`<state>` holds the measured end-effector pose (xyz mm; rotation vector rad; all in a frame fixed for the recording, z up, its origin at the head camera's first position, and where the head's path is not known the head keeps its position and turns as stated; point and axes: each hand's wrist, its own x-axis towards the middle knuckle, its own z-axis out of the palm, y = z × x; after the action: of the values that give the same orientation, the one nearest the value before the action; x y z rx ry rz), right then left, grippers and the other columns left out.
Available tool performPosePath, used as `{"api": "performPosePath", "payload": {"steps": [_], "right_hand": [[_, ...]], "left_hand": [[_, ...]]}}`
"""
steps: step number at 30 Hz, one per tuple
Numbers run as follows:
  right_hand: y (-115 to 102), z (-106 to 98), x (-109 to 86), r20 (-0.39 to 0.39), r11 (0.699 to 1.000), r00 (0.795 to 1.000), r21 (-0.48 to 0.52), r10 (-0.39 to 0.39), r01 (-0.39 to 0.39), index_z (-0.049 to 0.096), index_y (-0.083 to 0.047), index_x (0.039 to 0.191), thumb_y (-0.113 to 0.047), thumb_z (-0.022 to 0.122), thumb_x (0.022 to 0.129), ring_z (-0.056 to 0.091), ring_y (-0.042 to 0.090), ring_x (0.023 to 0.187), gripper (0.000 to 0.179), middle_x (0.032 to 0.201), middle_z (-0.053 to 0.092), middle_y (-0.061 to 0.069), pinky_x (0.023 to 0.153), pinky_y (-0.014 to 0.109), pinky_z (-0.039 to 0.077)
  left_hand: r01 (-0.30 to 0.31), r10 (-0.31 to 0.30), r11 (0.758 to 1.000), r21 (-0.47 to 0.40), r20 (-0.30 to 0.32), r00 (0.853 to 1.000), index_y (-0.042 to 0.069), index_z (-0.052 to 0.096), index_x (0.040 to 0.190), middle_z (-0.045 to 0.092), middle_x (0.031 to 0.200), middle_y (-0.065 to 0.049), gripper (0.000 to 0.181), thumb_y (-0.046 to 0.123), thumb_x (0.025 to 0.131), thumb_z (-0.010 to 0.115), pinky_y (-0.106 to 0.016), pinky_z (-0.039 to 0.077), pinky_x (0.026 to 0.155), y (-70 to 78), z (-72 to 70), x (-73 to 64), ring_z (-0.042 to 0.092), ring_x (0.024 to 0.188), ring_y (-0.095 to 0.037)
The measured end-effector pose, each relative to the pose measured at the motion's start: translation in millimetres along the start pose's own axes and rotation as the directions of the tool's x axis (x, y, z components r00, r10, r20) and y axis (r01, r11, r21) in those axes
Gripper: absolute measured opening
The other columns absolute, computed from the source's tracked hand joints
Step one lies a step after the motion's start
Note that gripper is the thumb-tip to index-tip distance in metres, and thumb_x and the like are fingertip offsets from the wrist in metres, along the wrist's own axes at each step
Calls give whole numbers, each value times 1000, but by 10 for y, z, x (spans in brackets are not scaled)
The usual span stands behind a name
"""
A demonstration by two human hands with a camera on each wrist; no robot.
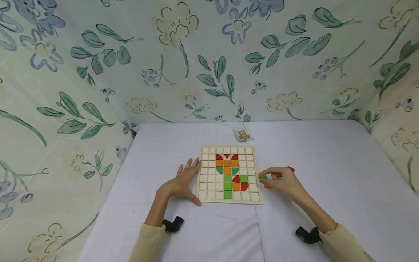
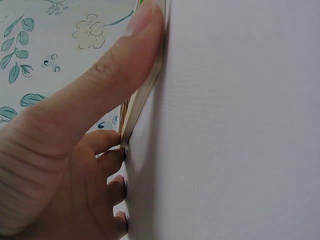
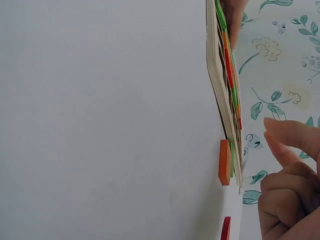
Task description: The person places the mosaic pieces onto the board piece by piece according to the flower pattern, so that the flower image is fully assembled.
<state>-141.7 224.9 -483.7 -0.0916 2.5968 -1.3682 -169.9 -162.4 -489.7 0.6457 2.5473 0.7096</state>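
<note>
A wooden grid board (image 1: 209, 185) lies on the white cloth, its coloured tiles forming a tulip shape in red, orange and green. My left hand (image 1: 181, 185) rests at the board's left side, fingers spread against the edge and thumb (image 2: 130, 55) by the near corner. Just off the right edge is my right hand (image 1: 283, 182), thumb and index finger apart over a loose green tile (image 1: 263, 177), the other fingers curled. Nothing shows between those fingertips in the right wrist view. An orange tile (image 3: 225, 162) stands out beside the green one, and a red tile (image 3: 226, 227) lies nearer that camera.
Beyond the board's far edge lies a small picture card (image 1: 243, 134) with a similar tulip pattern. White cloth (image 1: 327, 156) covers the table. Floral fabric (image 1: 212, 62) hangs behind it and at the sides. Each sleeve has a black device (image 1: 307, 235) at the wrist.
</note>
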Motion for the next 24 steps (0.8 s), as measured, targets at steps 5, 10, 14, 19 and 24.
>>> {"api": "performPosePath", "payload": {"steps": [5, 10, 14, 19, 24], "right_hand": [[-28, 80, -4, 94, 998, 995, 43, -42, 38, 79, -8, 114, -24, 84, 87, 31, 9, 57, 32, 61, 32, -4, 51, 21, 29], [-115, 333, 22, 198, 994, 976, 78, -93, 79, 80, -10, 110, -21, 85, 86, 30, 8, 53, 27, 58, 32, -4, 50, 22, 23], [-185, 530, 29, 261, 988, 955, 89, -142, 123, 81, -10, 107, -17, 85, 85, 28, 6, 53, 24, 58, 32, -5, 50, 19, 22], [-256, 672, 18, 267, 988, 952, 74, -153, 138, 82, -11, 104, -16, 86, 83, 29, 6, 52, 23, 57, 32, -5, 51, 17, 23], [-290, 719, 13, 241, 991, 962, 42, -130, 123, 83, -12, 100, -17, 87, 82, 29, 7, 51, 19, 55, 32, -4, 49, 18, 20]], "left_hand": [[2, -2, 1000, -5, -8, 1000, 9, 5, 167, -6, 176, -6, 150, 46, 58, 101, -60, -9, 131, -16, -9, -13, -15, 162, -32], [-3, 3, 1000, -15, -14, 1000, 8, 6, 167, -5, 176, -7, 150, 45, 57, 101, -60, -9, 131, -9, -14, -10, -15, 162, -32], [-4, 4, 1000, -12, -12, 1000, 9, 6, 167, -6, 176, -6, 150, 45, 57, 101, -59, -9, 131, -15, 0, -2, -14, 162, -31], [-8, 8, 1000, -13, -14, 1000, 8, 6, 167, -5, 176, -5, 150, 45, 57, 101, -59, -9, 131, -19, 15, 2, -14, 163, -31], [-8, 8, 1000, -9, -11, 1000, 8, 6, 167, -6, 176, -5, 150, 45, 57, 101, -59, -9, 131, -9, 12, -1, -14, 163, -31]]}}
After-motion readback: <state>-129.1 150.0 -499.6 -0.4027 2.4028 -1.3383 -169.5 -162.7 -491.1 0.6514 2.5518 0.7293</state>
